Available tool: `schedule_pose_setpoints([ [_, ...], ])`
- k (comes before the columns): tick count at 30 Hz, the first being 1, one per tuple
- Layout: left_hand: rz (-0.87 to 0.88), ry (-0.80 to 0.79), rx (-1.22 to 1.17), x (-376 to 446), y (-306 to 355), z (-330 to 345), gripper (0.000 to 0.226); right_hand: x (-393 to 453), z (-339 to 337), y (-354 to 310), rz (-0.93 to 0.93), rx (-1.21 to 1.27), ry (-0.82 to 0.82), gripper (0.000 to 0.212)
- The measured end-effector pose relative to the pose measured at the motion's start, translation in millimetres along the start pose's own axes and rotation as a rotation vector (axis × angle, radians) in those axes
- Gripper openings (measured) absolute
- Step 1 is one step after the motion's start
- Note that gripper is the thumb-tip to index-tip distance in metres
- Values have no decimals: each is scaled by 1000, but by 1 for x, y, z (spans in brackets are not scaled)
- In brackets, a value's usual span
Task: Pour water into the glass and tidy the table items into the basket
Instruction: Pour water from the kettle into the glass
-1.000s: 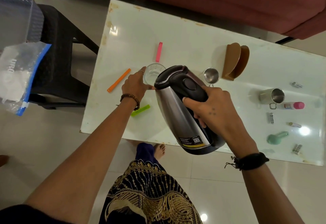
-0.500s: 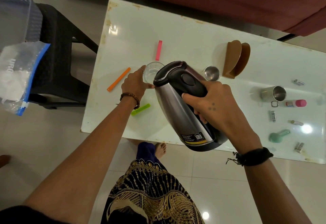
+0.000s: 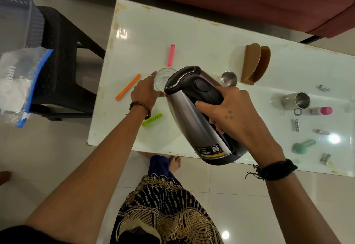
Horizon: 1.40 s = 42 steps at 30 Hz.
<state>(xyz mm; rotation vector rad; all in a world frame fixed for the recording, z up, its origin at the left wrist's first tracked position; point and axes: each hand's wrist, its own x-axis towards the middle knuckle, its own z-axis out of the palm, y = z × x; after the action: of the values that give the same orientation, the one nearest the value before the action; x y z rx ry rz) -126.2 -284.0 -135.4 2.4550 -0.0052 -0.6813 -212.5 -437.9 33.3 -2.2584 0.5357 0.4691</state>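
Steel kettle (image 3: 194,120) with a black lid and handle hangs tilted over the white desk (image 3: 192,38), its spout end leaning toward the clear glass (image 3: 163,77), which stands on the desk just beyond the left hand (image 3: 145,92). That left hand is curled around the near side of the glass, fingers wrapped on its wall, a bead bracelet on the wrist. The right hand (image 3: 236,116) is closed tight around the kettle's black handle, thumb along the side, a dark thread band on the wrist; the kettle's base points back toward the person and sits off the desk surface. Whether water is running from the spout cannot be told, since the lid hides it. Just left of the left hand lies an orange clip (image 3: 128,87); beyond the glass lies a pink clip (image 3: 171,55); under the left wrist, between the two arms, lies a green clip (image 3: 152,119). Beyond the right hand stands a small steel cup (image 3: 228,79), and next to it a brown holder (image 3: 255,64). Right of the right hand a steel mug (image 3: 295,100) lies on its side, with a pink-capped bottle (image 3: 321,110) beside it and a pale green scoop (image 3: 303,145) nearer the person. Far left of the left hand, off the desk, a blue basket (image 3: 17,14) rests on a black stool (image 3: 63,51).
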Motion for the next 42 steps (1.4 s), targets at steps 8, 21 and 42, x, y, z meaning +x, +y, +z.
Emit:
schedule_pose_setpoints([
  [8,-40,-5,-52,-1,0,0,74,-4,-4,1,-3,-26,-3,30],
  [21,-58,-27,-64,3,-4,1,75,3,-2,-1,-26,-40,-30,27],
  [42,-50,-25,-70,1,-4,2,76,9,-1,4,-77,34,-63,14],
])
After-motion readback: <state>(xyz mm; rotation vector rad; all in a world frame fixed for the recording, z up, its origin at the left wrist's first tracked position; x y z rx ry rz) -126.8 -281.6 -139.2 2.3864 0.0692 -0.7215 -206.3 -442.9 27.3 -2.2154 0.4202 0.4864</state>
